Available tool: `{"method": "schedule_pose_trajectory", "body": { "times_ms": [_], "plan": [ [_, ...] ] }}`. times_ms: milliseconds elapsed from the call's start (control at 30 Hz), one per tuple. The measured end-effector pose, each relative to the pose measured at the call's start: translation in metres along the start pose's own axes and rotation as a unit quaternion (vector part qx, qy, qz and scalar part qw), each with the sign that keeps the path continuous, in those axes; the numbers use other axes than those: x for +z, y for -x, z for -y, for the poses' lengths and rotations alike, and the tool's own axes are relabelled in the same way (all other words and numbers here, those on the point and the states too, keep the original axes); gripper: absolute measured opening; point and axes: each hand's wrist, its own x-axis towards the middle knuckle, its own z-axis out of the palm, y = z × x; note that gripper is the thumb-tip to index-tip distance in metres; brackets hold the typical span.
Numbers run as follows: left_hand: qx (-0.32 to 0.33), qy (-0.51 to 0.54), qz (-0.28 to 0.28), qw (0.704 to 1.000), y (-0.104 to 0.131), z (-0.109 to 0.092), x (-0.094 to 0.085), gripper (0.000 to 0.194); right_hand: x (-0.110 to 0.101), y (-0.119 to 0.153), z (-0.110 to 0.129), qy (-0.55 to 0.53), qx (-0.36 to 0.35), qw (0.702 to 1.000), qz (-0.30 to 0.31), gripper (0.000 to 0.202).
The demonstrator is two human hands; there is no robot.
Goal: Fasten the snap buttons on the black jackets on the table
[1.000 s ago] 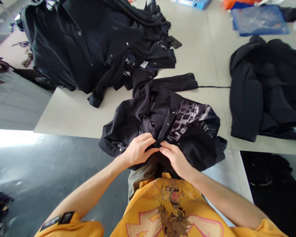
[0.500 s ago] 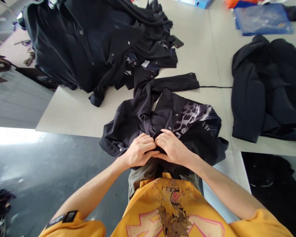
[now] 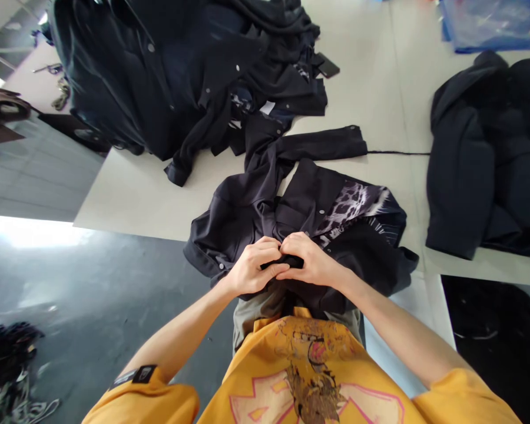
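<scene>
A dark snap-button jacket [image 3: 242, 206] with a purple-and-white patterned lining lies at the table's front edge, partly hanging over it toward my lap. My left hand [image 3: 258, 265] pinches a fold of its cloth between thumb and fingers. Right beside it, my right hand [image 3: 309, 259] grips the same fold, and the two hands almost touch. Black fabric shows in the gap between fingers and thumbs. What lies inside the fold is hidden. One sleeve of the jacket stretches away to the far right.
A big heap of dark jackets [image 3: 172, 70] covers the far left of the pale table [image 3: 123, 194]. Another dark garment [image 3: 486, 159] lies at right, with a blue plastic packet [image 3: 494, 23] behind it. A phone [image 3: 327, 65] sits by the heap. Black cloth [image 3: 494, 335] fills a space below right.
My right fingers have curled further round the cloth, and black fabric now shows between my hands. The whole view has shifted slightly, so the table things appear further right.
</scene>
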Motion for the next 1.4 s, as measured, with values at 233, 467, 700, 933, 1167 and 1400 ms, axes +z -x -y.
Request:
{"method": "schedule_pose_trajectory", "body": {
  "times_ms": [233,467,700,933,1167,1400],
  "plan": [
    [-0.078,0.094,-0.054,0.991,0.005,0.001,0.008,0.037,-0.002,-0.008,0.001,-0.042,0.022,0.999,0.013,0.043],
    [-0.139,0.077,-0.099,0.982,0.014,0.012,0.021,0.034,0.003,-0.009,-0.006,-0.061,0.068,0.996,-0.001,0.043],
    [-0.093,0.014,-0.076,0.993,0.013,0.018,0.025,0.023,0.015,-0.004,-0.013,-0.078,0.099,0.992,-0.016,0.050],
    [-0.066,-0.074,-0.082,0.992,0.010,0.024,0.032,0.022,0.021,-0.002,-0.019,-0.061,0.132,0.989,-0.017,0.050],
    [-0.047,-0.096,-0.095,0.990,0.012,0.023,0.035,0.022,0.026,0.001,-0.015,-0.072,0.171,0.982,-0.033,0.048],
    [-0.106,0.035,-0.073,0.991,0.007,0.013,0.027,0.028,0.030,0.005,-0.011,-0.111,0.176,0.975,-0.071,0.044]
  ]
}}
